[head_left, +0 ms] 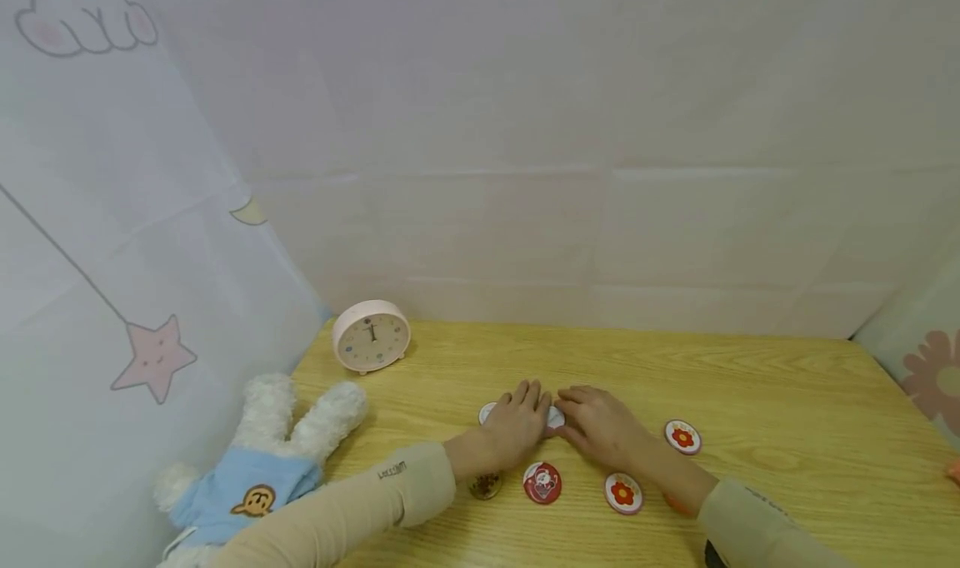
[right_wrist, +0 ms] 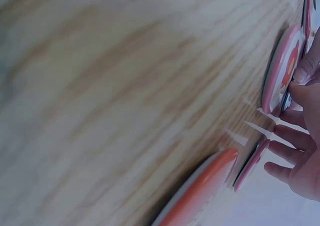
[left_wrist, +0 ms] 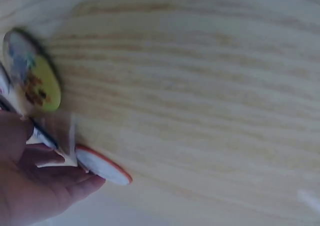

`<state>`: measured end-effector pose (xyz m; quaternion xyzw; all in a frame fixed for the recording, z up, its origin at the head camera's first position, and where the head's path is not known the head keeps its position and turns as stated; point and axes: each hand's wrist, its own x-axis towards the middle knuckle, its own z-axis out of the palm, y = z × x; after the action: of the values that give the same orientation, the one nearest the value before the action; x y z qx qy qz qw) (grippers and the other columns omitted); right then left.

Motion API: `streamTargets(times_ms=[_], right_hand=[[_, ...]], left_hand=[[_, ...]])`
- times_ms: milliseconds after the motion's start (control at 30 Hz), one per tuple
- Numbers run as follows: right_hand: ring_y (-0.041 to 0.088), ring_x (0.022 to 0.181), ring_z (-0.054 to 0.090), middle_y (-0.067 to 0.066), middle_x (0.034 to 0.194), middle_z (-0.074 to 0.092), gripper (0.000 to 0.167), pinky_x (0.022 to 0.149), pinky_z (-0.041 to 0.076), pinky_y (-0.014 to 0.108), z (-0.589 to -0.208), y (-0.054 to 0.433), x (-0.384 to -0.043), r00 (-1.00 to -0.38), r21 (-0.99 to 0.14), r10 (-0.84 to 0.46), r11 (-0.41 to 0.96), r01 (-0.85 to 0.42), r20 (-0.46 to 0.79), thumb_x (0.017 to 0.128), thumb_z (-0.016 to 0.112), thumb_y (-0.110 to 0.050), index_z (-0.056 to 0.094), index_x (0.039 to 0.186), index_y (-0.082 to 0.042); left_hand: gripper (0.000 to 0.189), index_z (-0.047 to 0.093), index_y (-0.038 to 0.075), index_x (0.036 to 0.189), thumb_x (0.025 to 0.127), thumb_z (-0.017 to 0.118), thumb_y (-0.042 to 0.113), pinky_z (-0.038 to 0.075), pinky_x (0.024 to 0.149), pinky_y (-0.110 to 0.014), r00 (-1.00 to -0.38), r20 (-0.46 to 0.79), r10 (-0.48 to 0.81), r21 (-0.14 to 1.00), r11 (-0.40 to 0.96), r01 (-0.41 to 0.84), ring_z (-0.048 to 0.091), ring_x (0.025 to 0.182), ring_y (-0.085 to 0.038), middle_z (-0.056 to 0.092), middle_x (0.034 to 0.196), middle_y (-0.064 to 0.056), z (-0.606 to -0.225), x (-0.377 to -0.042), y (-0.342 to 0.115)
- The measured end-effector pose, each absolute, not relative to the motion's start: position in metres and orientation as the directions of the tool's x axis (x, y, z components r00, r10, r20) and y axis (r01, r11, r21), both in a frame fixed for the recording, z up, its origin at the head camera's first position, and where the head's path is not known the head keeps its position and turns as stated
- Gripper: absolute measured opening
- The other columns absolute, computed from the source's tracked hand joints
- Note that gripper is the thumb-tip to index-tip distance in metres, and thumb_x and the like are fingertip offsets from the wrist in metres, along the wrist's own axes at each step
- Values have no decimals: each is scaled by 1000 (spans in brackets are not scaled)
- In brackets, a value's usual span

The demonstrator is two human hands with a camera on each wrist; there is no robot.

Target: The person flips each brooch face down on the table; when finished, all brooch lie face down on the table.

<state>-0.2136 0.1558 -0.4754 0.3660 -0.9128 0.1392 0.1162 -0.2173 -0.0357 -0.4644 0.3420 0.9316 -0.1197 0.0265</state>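
Note:
A white round badge (head_left: 555, 418) lies on the wooden table between the two hands, partly covered by them. My left hand (head_left: 517, 428) reaches over from its left, fingers straight and close together, fingertips at its edge. From the right comes my right hand (head_left: 600, 426), its thumb and fingertips beside the same badge; in the right wrist view its fingers (right_wrist: 290, 151) are spread and fairly straight. Another white badge (head_left: 487, 412), red-rimmed in the left wrist view (left_wrist: 102, 166), shows partly from under the left hand. Nearer me lie a dark-and-yellow badge (head_left: 486, 486) and a red badge (head_left: 542, 482).
Two red-flower badges (head_left: 623, 493) (head_left: 682, 437) lie right of the hands. An orange badge (right_wrist: 200, 191) is half hidden by the right forearm. A pink clock (head_left: 372, 336) stands back left, and a white plush toy (head_left: 281, 472) in blue lies at the left edge.

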Motion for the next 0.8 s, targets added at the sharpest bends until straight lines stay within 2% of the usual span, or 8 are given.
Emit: streamTargets(times_ms=[200, 333, 467, 800], right_hand=[[43, 120, 54, 24, 124, 61, 46, 103, 39, 55, -469, 163, -212, -739, -237, -616, 702, -672, 271, 94, 65, -33, 66, 119, 6], [42, 120, 54, 22, 121, 64, 42, 101, 41, 54, -462, 178, -207, -765, -272, -584, 716, -643, 272, 94, 66, -29, 66, 118, 6], [42, 119, 55, 20, 119, 65, 39, 98, 43, 54, -457, 195, -200, -783, -271, -560, 736, -621, 272, 92, 69, -26, 68, 116, 4], [44, 124, 50, 23, 126, 60, 57, 100, 41, 56, -449, 226, -194, -821, -240, -536, 786, -570, 198, 87, 73, -41, 65, 120, 5]], left_hand=[[69, 32, 4, 151, 103, 28, 53, 41, 104, -44, -771, -134, 622, -111, 764, 636, 38, 138, -30, 38, 151, -15, -453, -220, -31], [69, 34, 2, 150, 103, 31, 53, 40, 105, -45, -761, -122, 637, -67, 760, 647, 39, 137, -29, 40, 150, -14, -448, -218, -23], [67, 35, 3, 150, 103, 34, 51, 40, 105, -42, -740, -126, 661, -78, 737, 671, 40, 137, -26, 42, 149, -12, -449, -214, -11], [66, 37, 5, 149, 102, 39, 51, 40, 105, -41, -699, -122, 704, -96, 693, 715, 40, 137, -25, 42, 149, -10, -444, -214, 19]])
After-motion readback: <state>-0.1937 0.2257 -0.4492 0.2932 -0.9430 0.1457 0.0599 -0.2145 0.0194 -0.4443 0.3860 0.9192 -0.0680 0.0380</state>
